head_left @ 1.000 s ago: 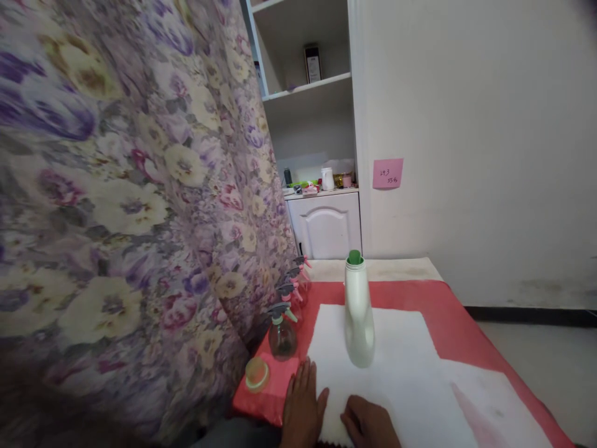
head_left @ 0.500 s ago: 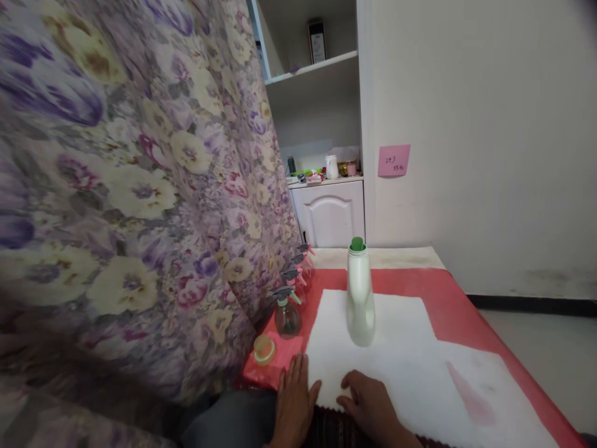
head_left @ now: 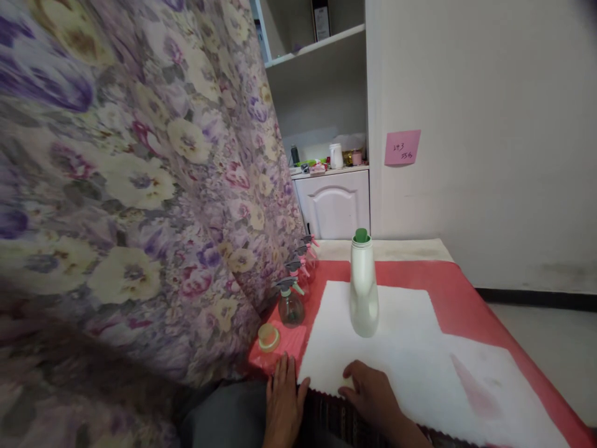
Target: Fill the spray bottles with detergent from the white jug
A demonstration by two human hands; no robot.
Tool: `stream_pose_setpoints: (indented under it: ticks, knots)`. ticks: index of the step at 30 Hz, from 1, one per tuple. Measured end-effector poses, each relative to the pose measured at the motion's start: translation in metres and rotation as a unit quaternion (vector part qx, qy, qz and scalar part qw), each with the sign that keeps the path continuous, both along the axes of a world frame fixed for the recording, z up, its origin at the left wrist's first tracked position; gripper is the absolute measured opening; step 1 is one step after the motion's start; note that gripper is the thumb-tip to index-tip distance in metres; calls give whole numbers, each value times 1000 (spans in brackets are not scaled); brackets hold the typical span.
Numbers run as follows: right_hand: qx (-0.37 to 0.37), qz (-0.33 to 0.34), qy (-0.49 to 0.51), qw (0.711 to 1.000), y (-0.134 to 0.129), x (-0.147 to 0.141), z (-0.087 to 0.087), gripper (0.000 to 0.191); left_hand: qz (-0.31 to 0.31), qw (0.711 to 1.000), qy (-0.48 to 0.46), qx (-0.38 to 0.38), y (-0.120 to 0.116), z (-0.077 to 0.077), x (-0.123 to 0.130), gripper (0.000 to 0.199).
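My left hand (head_left: 284, 398) lies flat at the near edge of the table, fingers stretched over the red cover and beside the white cloth. My right hand (head_left: 373, 393) rests on the near part of the white cloth (head_left: 396, 361), its fingers curved, with a gap between thumb and index finger; nothing held can be made out there. Beyond it a pale green-white bottle (head_left: 364, 298) stands upright, a green piece (head_left: 361, 235) in its open neck. A round yellowish cap (head_left: 268, 337) sits just past my left fingertips.
Several spray bottles, the nearest a clear one (head_left: 291, 308), line the table's left edge by the floral curtain (head_left: 186, 186). A white cupboard (head_left: 336, 202) with shelves stands behind. A pink note (head_left: 402, 148) is on the wall. Red cover (head_left: 410, 274) borders the cloth.
My left hand has shifted slightly left, toward the table's near edge. The right hand keeps about the same pose. The view has tilted slightly, and the bottle stands in the same place.
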State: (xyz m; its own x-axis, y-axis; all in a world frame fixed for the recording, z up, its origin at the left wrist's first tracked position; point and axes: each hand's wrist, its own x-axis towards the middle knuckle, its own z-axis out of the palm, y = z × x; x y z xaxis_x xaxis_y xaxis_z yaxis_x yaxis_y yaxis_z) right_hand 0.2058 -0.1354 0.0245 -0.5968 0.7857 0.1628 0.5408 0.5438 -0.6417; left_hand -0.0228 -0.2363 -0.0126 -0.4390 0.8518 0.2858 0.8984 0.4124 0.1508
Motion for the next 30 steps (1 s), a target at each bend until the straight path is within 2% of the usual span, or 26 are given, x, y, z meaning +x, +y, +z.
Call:
stream_pose_setpoints:
  ticks: [5,11,14,20,23,26,30]
  knots:
    - [-7,3,7,1000,0,0,-1,18,62,995,-73,33,-6,-4,-8,59]
    - [-11,0,10,1000,1,0,-7,15,72,966,-201,147,-7,-8,-16,66]
    - [-10,0,8,1000,2,0,-8,14,95,950,-224,195,-6,1,-28,64]
    - [-13,1,10,1000,-1,1,-5,11,101,944,-203,241,8,30,-74,64]
    - [-16,-1,8,1000,-2,2,-4,10,93,940,-212,251,23,34,-85,71]
    - [-16,-4,12,1000,-3,2,-3,9,94,934,-228,257,37,32,-86,80]
    - [-18,-3,11,1000,-3,2,1,10,84,930,-236,269,46,35,-82,70]
